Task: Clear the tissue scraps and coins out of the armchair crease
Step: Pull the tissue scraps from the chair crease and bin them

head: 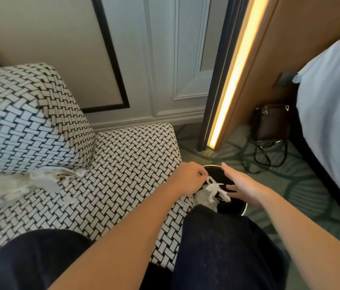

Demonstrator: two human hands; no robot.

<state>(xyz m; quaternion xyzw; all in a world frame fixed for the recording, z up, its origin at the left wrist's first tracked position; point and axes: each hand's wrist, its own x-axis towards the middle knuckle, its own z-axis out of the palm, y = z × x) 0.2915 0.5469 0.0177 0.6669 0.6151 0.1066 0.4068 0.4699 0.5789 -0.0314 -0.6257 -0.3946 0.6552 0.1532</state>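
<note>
The left hand (188,178) pinches a tissue scrap (214,188) over the bin (215,174). The right hand (242,185) is relaxed and empty. More scraps (18,185) remain along the armchair (123,155) crease, and I cannot make out any coins.

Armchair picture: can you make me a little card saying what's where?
left hand: pinches a tissue scrap over the bin
right hand: open, fingers straight, above the bin
armchair crease: more tissue scraps lie there
coins: none clearly visible
floor: brown bag beside the bed
</note>
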